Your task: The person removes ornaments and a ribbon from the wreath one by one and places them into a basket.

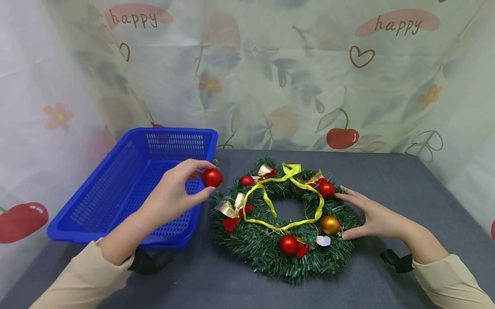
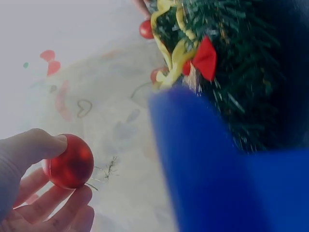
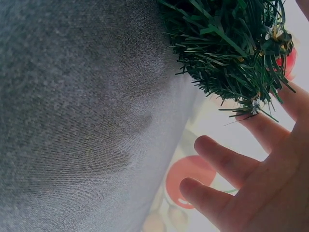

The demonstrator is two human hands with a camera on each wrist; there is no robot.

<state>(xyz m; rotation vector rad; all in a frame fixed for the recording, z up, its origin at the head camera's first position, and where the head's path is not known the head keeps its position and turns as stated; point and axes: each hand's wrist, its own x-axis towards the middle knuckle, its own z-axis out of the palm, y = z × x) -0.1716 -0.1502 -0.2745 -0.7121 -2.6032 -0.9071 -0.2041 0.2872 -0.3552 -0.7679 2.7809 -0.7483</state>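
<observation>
My left hand (image 1: 173, 191) pinches a red ball ornament (image 1: 212, 177) between thumb and fingers, above the right rim of the blue basket. In the left wrist view the ball (image 2: 71, 161) shows a wire loop with a green sprig. The green wreath (image 1: 244, 243) lies on the table, bearing red balls, a gold ball (image 1: 330, 225), red and gold bows and a yellow ribbon (image 1: 283, 227). At its right edge is my right hand (image 1: 378, 219), fingers spread, touching the wreath. In the right wrist view two fingers of that hand (image 3: 270, 169) stand apart from the wreath (image 3: 231, 53).
A blue perforated basket (image 1: 127, 186) stands left of the wreath on the grey table (image 1: 226, 290). Its right rim lies close to the wreath's left side. Behind the table hangs a patterned curtain (image 1: 254, 82), with pale cloth at both sides.
</observation>
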